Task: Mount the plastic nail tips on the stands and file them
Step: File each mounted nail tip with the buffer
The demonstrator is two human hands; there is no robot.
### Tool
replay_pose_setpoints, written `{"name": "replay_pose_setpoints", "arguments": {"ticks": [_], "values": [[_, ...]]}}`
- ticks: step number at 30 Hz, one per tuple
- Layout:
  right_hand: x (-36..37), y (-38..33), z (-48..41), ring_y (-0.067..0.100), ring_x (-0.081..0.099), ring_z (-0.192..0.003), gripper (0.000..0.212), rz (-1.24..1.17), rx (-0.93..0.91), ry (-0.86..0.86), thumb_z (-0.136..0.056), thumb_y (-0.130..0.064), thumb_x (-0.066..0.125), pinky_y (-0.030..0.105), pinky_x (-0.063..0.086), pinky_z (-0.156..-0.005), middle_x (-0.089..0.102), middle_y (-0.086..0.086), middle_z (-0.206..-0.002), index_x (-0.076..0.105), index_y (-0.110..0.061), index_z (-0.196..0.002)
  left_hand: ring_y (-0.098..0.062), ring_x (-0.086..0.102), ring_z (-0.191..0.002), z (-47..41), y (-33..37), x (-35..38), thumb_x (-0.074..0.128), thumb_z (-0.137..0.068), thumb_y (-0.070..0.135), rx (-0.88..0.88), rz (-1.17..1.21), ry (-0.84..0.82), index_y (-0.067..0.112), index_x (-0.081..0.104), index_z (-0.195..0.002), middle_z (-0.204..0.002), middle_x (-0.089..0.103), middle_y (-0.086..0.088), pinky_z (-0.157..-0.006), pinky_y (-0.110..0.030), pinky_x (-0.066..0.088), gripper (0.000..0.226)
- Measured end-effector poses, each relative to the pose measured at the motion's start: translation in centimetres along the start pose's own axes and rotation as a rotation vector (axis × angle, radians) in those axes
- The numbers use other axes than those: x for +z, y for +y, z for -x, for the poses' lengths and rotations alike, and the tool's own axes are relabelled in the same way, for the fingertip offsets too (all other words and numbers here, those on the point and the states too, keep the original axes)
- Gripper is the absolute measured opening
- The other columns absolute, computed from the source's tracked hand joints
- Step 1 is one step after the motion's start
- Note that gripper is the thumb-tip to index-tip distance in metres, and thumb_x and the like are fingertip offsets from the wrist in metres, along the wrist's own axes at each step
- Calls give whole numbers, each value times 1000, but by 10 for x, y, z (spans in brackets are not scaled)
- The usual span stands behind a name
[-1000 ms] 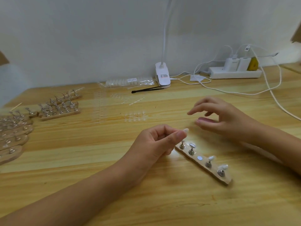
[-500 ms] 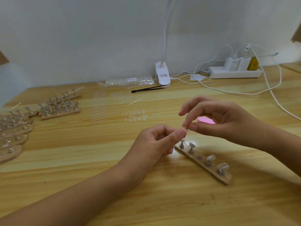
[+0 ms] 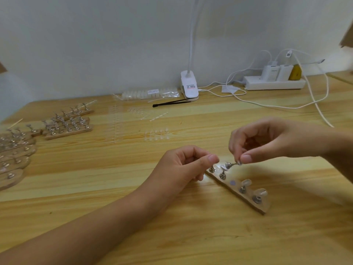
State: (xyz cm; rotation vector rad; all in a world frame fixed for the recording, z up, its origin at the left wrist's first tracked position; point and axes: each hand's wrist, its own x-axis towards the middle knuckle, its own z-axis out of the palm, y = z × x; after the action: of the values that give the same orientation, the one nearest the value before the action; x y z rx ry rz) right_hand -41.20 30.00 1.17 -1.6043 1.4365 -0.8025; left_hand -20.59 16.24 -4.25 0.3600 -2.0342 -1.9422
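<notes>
A wooden stand base (image 3: 265,207) lies on the table at lower right, set with metal pegs; two pegs carry clear nail tips (image 3: 246,182). One middle spot shows only a bare round magnet (image 3: 232,182). My right hand (image 3: 271,142) pinches a loose metal peg (image 3: 230,165) by its top end and holds it sideways just above the base's left part. My left hand (image 3: 183,165) sits at the base's left end, fingers curled and thumb against the forefinger, with nothing visible in it.
Several more wooden peg stands (image 3: 66,129) crowd the table's left side. Clear strips of nail tips (image 3: 156,133) lie mid-table, with a bag of tips (image 3: 149,93), black tweezers (image 3: 172,102), a clip lamp (image 3: 189,87) and a power strip (image 3: 275,83) with trailing cables behind.
My right hand came over to my left hand, took the peg from its pinch, and now holds it alone just above the base. My left hand stayed put.
</notes>
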Motion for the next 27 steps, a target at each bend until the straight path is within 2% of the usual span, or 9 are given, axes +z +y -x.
{"name": "replay_pose_setpoints", "arguments": {"ticks": [3, 6, 8, 11, 14, 17, 20, 24, 27], "values": [[-2, 4, 0, 14, 60, -86, 9, -5, 79, -78, -86, -30, 73, 21, 48, -79, 67, 1, -93, 73, -24, -92, -1, 51, -57, 1, 0, 0, 71, -81, 40, 11, -37, -12, 18, 75, -89, -61, 56, 11, -61, -11, 43, 24], [-4, 7, 0, 14, 57, -79, 10, 4, 171, -173, -85, -31, 73, 2, 39, -80, 64, 4, -88, 73, -22, -90, -3, 49, -59, 2, 1, 0, 66, -84, 39, 18, -20, -29, 22, 75, -89, -61, 53, 11, -63, -13, 43, 20], [-4, 11, -1, 13, 57, -78, 8, 18, 205, -176, -87, -28, 72, -4, 34, -80, 65, 4, -86, 73, -21, -90, -3, 49, -60, 2, 2, 0, 64, -86, 38, 23, -21, -36, 23, 75, -89, -62, 53, 12, -63, -14, 44, 19], [-4, 15, -2, 10, 58, -80, 6, 15, 228, -169, -89, -26, 72, 1, 39, -80, 65, 0, -86, 73, -21, -91, -3, 50, -61, 3, 2, 0, 63, -91, 36, 30, -37, -55, 24, 75, -90, -63, 54, 12, -65, -14, 44, 17], [-2, 18, -3, 10, 57, -81, 18, 49, 243, -146, -86, -39, 72, 14, 45, -76, 65, -2, -88, 73, -22, -94, -3, 50, -61, 2, 3, 0, 63, -92, 34, 35, -48, -56, 24, 75, -90, -63, 54, 11, -65, -13, 44, 16], [2, 19, -6, 7, 53, -75, 31, 105, 235, -84, -81, -53, 72, 12, 43, -70, 62, -7, -82, 72, -25, -94, -3, 50, -61, 3, 4, 1, 63, -92, 35, 37, -55, -58, 23, 75, -91, -64, 54, 11, -66, -14, 44, 17], [-1, 15, -3, 7, 50, -73, 34, 140, 226, -80, -79, -61, 68, 22, 41, -69, 59, -10, -81, 70, -29, -91, -4, 49, -60, 5, 6, 2, 61, -91, 37, 41, -80, -64, 21, 75, -90, -62, 53, 10, -65, -14, 44, 22], [-5, 6, 3, 3, 50, -68, 22, 124, 211, -152, -83, -50, 70, 6, 39, -68, 57, -12, -74, 70, -28, -85, -5, 47, -58, 13, 4, 11, 61, -89, 43, 195, -407, -81, 25, 78, -91, -62, 56, -2, -58, -19, 40, 25], [0, 7, 0, 4, 49, -67, 19, 144, 254, -224, -83, -45, 73, 15, 39, -62, 58, -11, -73, 72, -26, -88, -1, 52, -60, 23, 0, 19, 60, -90, 38, 523, -857, -67, 26, 76, -105, -66, 62, 9, -55, -24, 47, 25]]}}
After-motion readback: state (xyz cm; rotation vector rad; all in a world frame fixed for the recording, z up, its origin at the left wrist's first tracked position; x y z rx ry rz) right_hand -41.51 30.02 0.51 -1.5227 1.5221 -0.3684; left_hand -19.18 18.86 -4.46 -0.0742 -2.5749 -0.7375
